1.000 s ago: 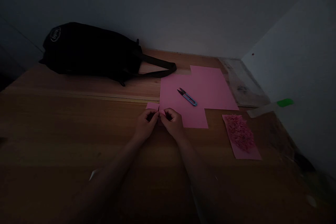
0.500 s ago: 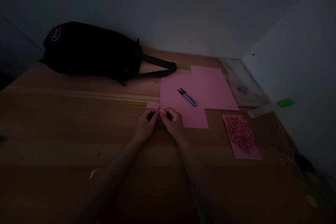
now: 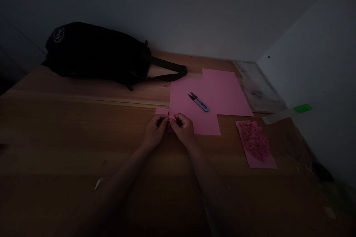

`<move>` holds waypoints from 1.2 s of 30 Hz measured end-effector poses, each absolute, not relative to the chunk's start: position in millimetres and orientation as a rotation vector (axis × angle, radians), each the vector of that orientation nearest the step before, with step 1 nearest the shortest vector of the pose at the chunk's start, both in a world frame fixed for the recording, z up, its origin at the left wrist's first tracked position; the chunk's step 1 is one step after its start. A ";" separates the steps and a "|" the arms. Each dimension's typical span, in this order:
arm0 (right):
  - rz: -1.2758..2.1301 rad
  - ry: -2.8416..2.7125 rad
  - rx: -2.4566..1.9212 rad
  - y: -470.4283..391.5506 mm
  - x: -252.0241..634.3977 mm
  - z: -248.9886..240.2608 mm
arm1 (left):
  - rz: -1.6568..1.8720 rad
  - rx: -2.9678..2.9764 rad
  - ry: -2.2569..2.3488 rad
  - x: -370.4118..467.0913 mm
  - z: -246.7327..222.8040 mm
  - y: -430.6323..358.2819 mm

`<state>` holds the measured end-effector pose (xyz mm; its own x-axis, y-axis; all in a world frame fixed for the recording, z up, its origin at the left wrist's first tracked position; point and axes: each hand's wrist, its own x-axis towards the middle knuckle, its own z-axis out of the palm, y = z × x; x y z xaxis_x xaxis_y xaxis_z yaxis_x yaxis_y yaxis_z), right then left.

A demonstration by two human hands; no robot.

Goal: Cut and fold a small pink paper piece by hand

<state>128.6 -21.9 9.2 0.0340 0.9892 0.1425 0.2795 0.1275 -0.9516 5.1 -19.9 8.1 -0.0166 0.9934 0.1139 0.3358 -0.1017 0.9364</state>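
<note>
My left hand (image 3: 154, 130) and my right hand (image 3: 183, 129) meet fingertip to fingertip at the middle of the wooden table. Both pinch a small pink paper piece (image 3: 172, 117), which the fingers partly hide. Just behind my left fingers lies another bit of pink paper (image 3: 161, 111). Large pink sheets (image 3: 180, 94) are spread behind and to the right of my hands, and thread snips (image 3: 198, 102) with blue handles rest on them. Farther right, a heap of pink shreds (image 3: 254, 140) sits on a small pink card (image 3: 263, 163).
A black bag (image 3: 97, 53) with a strap lies at the back left against the wall. Clear plastic packaging (image 3: 263, 89) is at the back right, near a translucent item with a green end (image 3: 303, 108). Dim items stand along the right edge.
</note>
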 end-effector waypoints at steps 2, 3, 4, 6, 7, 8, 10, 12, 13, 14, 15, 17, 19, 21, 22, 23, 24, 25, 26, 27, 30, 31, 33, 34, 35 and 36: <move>0.921 -1.431 -1.333 -22.0 128.7 9.1 | 1.140 1.524 1.434 5.3 8.0 -20.0; 0.921 -1.430 -1.333 -22.0 128.7 9.1 | 1.141 1.523 1.434 5.3 8.2 -20.1; 0.922 -1.429 -1.332 -21.9 128.8 9.0 | 1.141 1.523 1.434 5.3 8.5 -20.2; 0.922 -1.427 -1.335 -21.7 128.8 8.8 | 1.138 1.529 1.436 5.2 9.3 -20.6; 0.921 -1.427 -1.338 -21.6 128.8 8.7 | 1.134 1.535 1.436 5.1 9.7 -20.8; 0.918 -1.428 -1.341 -21.5 128.8 8.5 | 1.131 1.539 1.436 5.0 9.9 -20.9; 0.918 -1.425 -1.342 -21.2 128.7 7.9 | 1.130 1.542 1.436 4.7 9.9 -20.9; 0.915 -1.423 -1.340 -21.1 128.6 7.2 | 1.132 1.540 1.434 4.5 9.3 -20.7; 0.912 -1.421 -1.340 -21.0 128.5 6.8 | 1.133 1.537 1.433 4.5 8.9 -20.6; 0.910 -1.420 -1.340 -21.0 128.5 6.6 | 1.134 1.532 1.431 4.4 8.6 -20.5; 0.911 -1.421 -1.340 -21.0 128.4 6.4 | 1.136 1.529 1.426 4.4 8.3 -20.4; 0.916 -1.422 -1.343 -21.2 128.3 6.5 | 1.144 1.526 1.412 4.3 8.3 -20.3; 0.920 -1.424 -1.346 -21.3 128.3 7.2 | 1.146 1.524 1.405 4.3 8.7 -20.4; 0.916 -1.425 -1.347 -21.5 128.4 8.3 | 1.145 1.519 1.406 4.3 9.3 -20.5; 0.915 -1.425 -1.347 -21.6 128.4 8.8 | 1.142 1.514 1.405 4.3 9.5 -20.5; 0.917 -1.425 -1.348 -21.6 128.5 9.3 | 1.143 1.511 1.402 4.3 9.6 -20.5; 0.918 -1.426 -1.350 -21.7 128.5 9.7 | 1.144 1.509 1.398 4.3 9.6 -20.5; 0.917 -1.429 -1.351 -21.6 128.5 10.0 | 1.146 1.507 1.394 4.3 9.4 -20.6; 0.917 -1.431 -1.351 -21.6 128.5 10.1 | 1.148 1.505 1.392 4.3 9.2 -20.6; 0.918 -1.434 -1.351 -21.5 128.5 10.1 | 1.145 1.505 1.392 4.3 9.0 -20.7; 0.920 -1.433 -1.346 -21.5 128.4 9.6 | 1.141 1.507 1.393 4.2 8.7 -20.7; 0.922 -1.432 -1.341 -21.6 128.4 9.5 | 1.139 1.508 1.393 4.2 8.7 -20.6; 0.927 -1.428 -1.328 -22.0 128.3 9.6 | 1.134 1.509 1.397 4.2 8.8 -20.2; 0.930 -1.426 -1.323 -22.2 128.3 9.7 | 1.130 1.510 1.402 4.1 8.8 -20.0; 0.934 -1.424 -1.320 -22.4 128.3 9.8 | 1.127 1.512 1.406 4.1 8.9 -19.8; 0.936 -1.422 -1.321 -22.5 128.3 9.8 | 1.124 1.515 1.410 4.0 8.9 -19.7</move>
<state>128.3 -22.5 9.8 0.0319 0.9900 0.1377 0.2652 0.1244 -0.9561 4.0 -19.7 8.9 -0.0003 0.9950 0.1000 0.3192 -0.0947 0.9429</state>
